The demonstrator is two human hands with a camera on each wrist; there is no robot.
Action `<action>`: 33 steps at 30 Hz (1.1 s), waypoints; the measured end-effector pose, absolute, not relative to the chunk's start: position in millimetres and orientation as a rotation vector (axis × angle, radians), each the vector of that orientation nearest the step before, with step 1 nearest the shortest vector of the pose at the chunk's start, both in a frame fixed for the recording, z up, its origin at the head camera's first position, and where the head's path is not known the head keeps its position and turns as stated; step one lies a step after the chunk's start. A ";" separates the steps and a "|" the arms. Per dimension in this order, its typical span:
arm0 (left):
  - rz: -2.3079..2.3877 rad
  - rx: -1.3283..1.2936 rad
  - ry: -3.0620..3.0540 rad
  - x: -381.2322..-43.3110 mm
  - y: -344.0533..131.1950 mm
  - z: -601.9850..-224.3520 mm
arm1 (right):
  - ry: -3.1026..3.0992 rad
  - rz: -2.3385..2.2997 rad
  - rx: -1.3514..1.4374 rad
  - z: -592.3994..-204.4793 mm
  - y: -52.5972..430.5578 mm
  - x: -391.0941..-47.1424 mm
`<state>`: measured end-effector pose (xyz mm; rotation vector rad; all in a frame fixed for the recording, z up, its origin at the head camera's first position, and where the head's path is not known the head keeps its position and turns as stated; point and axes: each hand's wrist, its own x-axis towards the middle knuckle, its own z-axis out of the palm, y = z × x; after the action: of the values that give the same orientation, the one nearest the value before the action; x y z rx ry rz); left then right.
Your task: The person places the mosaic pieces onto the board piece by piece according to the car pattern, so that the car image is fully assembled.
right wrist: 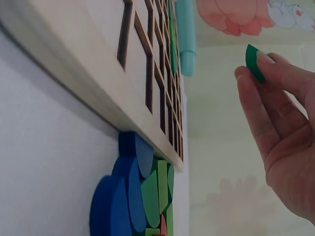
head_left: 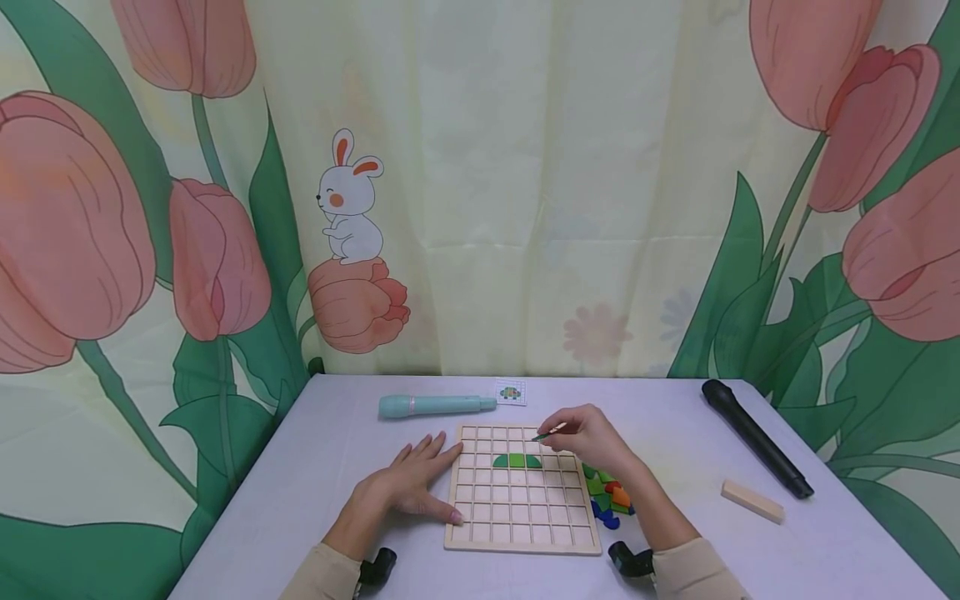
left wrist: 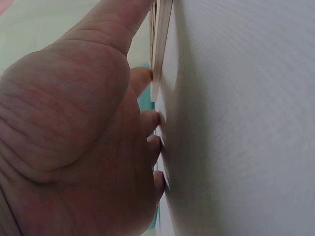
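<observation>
A wooden grid board (head_left: pixel 522 504) lies on the table, with green pieces (head_left: pixel 517 461) set side by side in one of its upper rows. My left hand (head_left: pixel 411 482) is spread flat at the board's left edge, its thumb and index finger touching the frame; in the left wrist view the other fingertips rest on the table. Above the board's upper right, my right hand (head_left: pixel 588 435) pinches a dark green piece (right wrist: pixel 254 63) between thumb and fingers. That piece has a curved side and is off the board.
Loose blue, green, red and orange pieces (head_left: pixel 617 497) lie against the board's right edge. Behind the board are a teal pen-like stick (head_left: pixel 437 405) and a small pattern card (head_left: pixel 511 392). A black microphone (head_left: pixel 757 437) and a wooden strip (head_left: pixel 752 501) lie at the right.
</observation>
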<state>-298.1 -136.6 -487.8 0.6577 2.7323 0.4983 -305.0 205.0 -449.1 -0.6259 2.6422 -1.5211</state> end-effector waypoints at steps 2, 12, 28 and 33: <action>0.503 0.665 2.736 -298.3 -136.8 -488.4 | 2.618 -1.541 -0.668 -449.9 202.8 -305.4; 0.514 0.669 2.730 -298.4 -136.8 -488.2 | 2.567 -1.539 -0.786 -452.7 185.1 -307.4; 0.487 0.657 2.721 -300.8 -138.9 -488.4 | 2.576 -1.120 -1.051 -448.1 130.6 -315.6; 0.481 0.665 2.726 -301.6 -138.6 -490.1 | 2.576 -1.013 -1.023 -452.7 118.3 -315.7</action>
<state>-301.6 -138.6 -490.1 0.6655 2.7261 0.4807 -315.7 118.3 -452.7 -1.0232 2.5756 -1.0130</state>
